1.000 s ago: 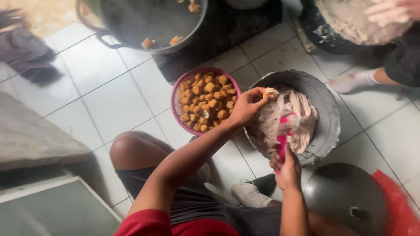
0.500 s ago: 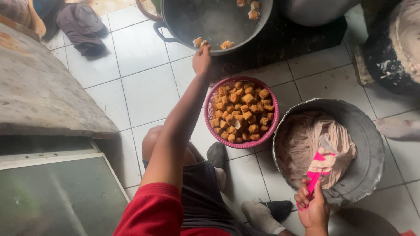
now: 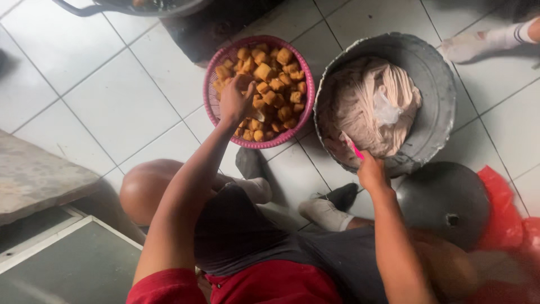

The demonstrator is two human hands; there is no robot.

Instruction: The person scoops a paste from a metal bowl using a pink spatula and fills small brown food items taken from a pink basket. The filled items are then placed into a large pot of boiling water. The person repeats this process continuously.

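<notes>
Left hand (image 3: 236, 101) returned to pink basket (image 3: 216, 67).

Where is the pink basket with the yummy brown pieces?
In the head view, the pink basket sits on the white tiled floor, upper middle, just left of the grey metal basin, with the person's left hand reaching into it.

The basket (image 3: 216, 67) is pink and woven, and the fried pieces (image 3: 275, 84) in it are golden brown. At the right, the metal basin (image 3: 439, 95) is grey, with pale pinkish-beige paste (image 3: 365, 107). The utensil (image 3: 356, 151) is bright pink. The floor tiles (image 3: 112, 107) are white, and the shirt (image 3: 270, 284) is red.
</notes>
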